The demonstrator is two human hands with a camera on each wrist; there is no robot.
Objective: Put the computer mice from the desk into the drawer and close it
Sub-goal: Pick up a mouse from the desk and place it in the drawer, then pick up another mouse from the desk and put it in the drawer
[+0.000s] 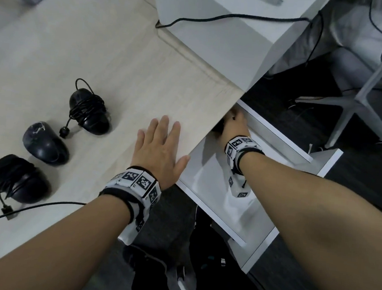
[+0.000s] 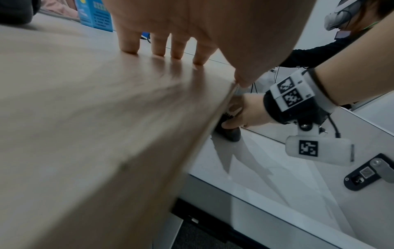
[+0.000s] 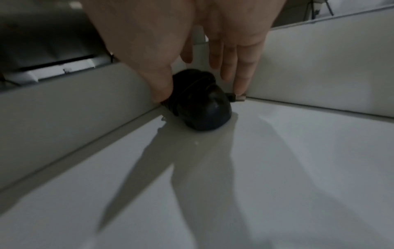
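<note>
Right hand [image 1: 235, 123] grasps a mouse [image 3: 202, 104] deep in the drawer [image 1: 215, 204]; left hand [image 1: 156, 146] lies flat, fingers released, on the worktop [image 1: 101, 46]. Loose plug could snag when the drawer closes.

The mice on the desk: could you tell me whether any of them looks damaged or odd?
The middle mouse has pale scuff-like marks on its top and no cable wound round it, unlike the far mouse and near mouse. Whether that is damage, I cannot tell.

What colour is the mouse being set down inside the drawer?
Black. The mouse, with its cord wound round it, shows best in the right wrist view.
</note>
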